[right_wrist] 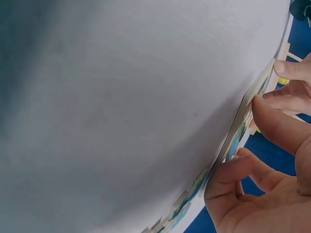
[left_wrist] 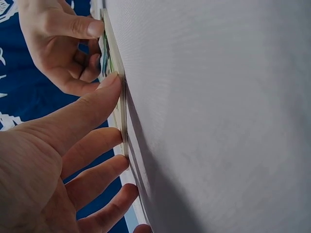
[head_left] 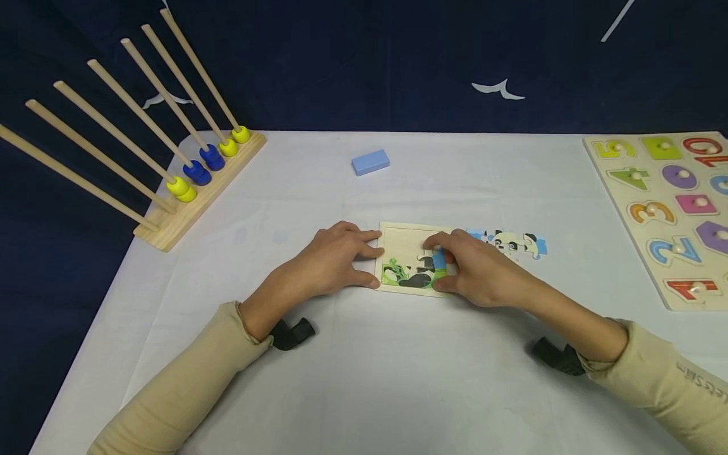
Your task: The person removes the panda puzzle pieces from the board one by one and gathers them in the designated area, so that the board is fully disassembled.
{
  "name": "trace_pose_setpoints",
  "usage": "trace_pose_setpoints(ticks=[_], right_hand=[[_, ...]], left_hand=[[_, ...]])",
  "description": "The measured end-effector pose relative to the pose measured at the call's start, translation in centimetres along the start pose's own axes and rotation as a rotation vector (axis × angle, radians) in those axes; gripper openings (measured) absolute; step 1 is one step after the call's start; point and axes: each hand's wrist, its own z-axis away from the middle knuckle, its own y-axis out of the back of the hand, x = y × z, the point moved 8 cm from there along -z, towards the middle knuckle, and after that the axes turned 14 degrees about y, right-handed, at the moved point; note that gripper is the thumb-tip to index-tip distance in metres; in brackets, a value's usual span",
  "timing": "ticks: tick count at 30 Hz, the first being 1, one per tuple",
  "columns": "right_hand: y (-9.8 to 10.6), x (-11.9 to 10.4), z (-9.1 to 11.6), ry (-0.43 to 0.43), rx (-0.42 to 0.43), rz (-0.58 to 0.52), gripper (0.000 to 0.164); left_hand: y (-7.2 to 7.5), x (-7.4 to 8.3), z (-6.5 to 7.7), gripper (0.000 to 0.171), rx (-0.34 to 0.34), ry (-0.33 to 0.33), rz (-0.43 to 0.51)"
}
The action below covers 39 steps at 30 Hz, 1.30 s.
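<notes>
Prob. light, stiff puzzle tray (head_left: 405,244), inside table (head_left: 370,379) far edge, wants edge-holding: L grip (head_left: 340,259) straight-fingered, R grip (head_left: 483,268) curled (pinch? can't tell).

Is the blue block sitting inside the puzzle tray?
No, the blue block lies on the white cloth, well apart from the puzzle tray.

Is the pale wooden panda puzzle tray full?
Only partly: the tray shows bare wood in its far half, while colourful panda pieces lie in its near half.
</notes>
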Motion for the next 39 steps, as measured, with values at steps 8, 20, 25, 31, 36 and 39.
trace_pose_setpoints(ticks=[8, 20, 25, 31, 36, 39], right_hand=[[0.7, 0.0, 0.1, 0.013, 0.044, 0.048, 0.051], [0.7, -0.1, 0.1, 0.103, 0.070, -0.020, 0.041], [0.9, -0.1, 0.0, 0.105, 0.088, -0.042, 0.038], [1.1, -0.2, 0.1, 0.126, 0.105, -0.053, 0.035], [1.3, -0.3, 0.1, 0.148, 0.132, -0.067, 0.034], [1.5, -0.3, 0.1, 0.148, 0.145, -0.092, 0.033]], left_hand=[[0.0, 0.1, 0.0, 0.057, -0.002, 0.000, 0.003], [0.0, 0.0, 0.0, 0.058, -0.008, 0.003, 0.003], [0.0, 0.1, 0.0, 0.057, -0.005, 0.000, -0.001], [0.0, 0.0, -0.1, 0.058, -0.006, 0.003, -0.004], [0.0, 0.1, 0.0, 0.058, -0.005, 0.001, 0.002], [0.0, 0.1, 0.1, 0.058, -0.004, 0.002, 0.003]])
